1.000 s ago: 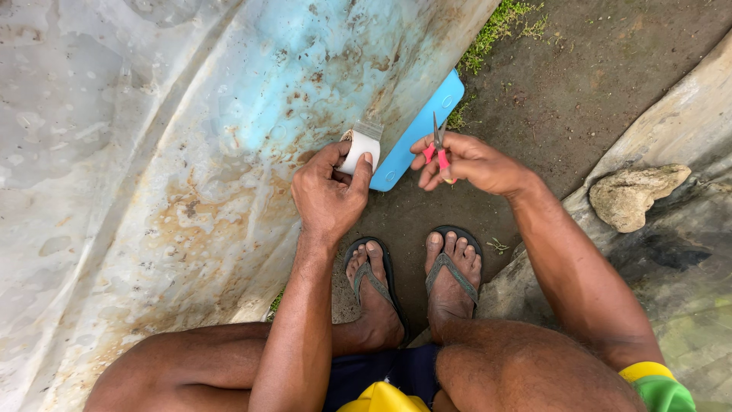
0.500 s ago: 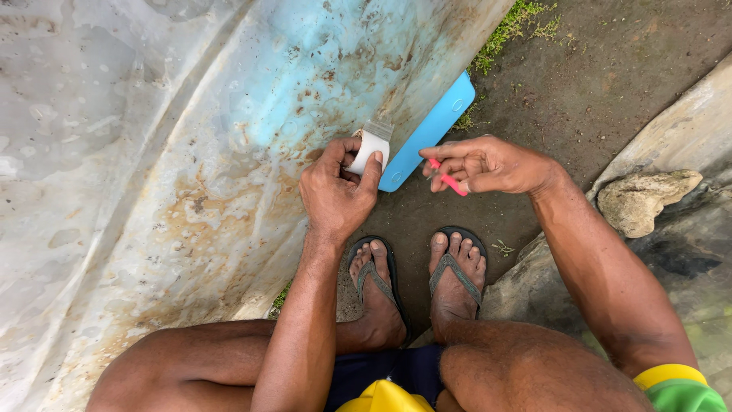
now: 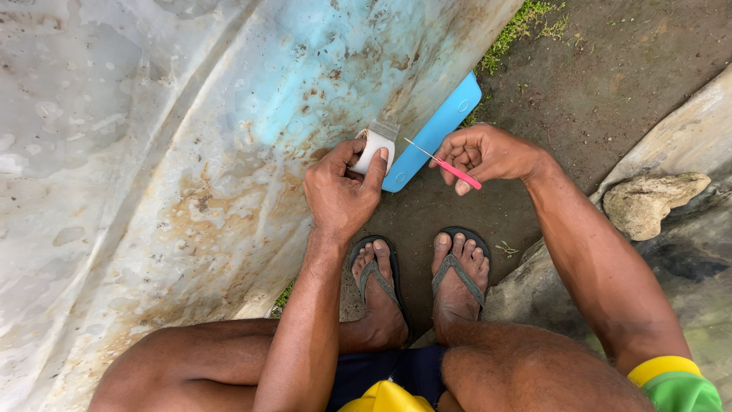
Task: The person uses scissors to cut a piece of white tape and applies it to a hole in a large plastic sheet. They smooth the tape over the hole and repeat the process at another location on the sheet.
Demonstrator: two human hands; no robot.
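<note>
The person squatted, both feet in dark sandals (image 3: 418,286) on bare soil. The left hand (image 3: 339,191) was closed around a white tape roll (image 3: 374,149), a short free end standing up from it against the rusted pale-blue hull (image 3: 229,137). The right hand (image 3: 484,152) pinched small pink-handled scissors (image 3: 446,164), blades pointing at the roll. Judgement: holding the free end taut and the blades square across it should give a clean cut. A blue board (image 3: 438,130) lay beyond, by the hull's lower edge.
</note>
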